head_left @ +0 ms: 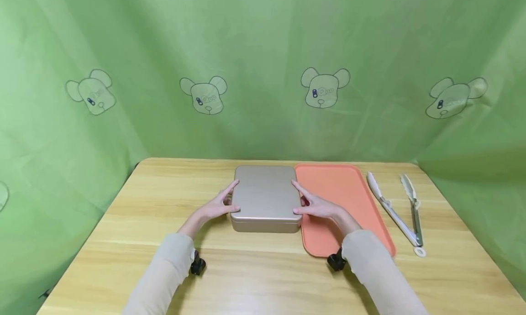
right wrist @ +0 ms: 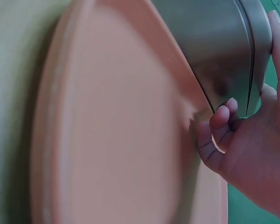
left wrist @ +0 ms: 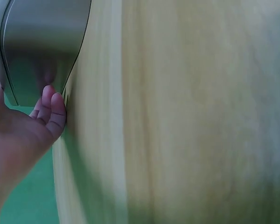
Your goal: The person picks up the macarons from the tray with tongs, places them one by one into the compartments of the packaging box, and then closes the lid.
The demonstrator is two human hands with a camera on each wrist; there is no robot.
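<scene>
A champagne-coloured metal tin box (head_left: 267, 191) with its lid on stands at the middle of the table, lying against the left edge of an orange tray (head_left: 345, 187). My left hand (head_left: 215, 207) grips its left side, thumb and forefinger on the lid's edge. On the opposite side my right hand (head_left: 318, 206) holds it the same way, reaching over the tray. In the left wrist view, the other fingers (left wrist: 57, 112) curl against the tin's side wall. The right wrist view shows curled fingers (right wrist: 219, 119) by the tin's lower edge, above the tray.
A pair of metal tongs (head_left: 396, 219) lies spread apart to the right of the tray, its ring end towards the front. Everything rests on a wooden table (head_left: 135, 242). Behind and at both sides hangs a green curtain (head_left: 263, 123) with bear-head prints.
</scene>
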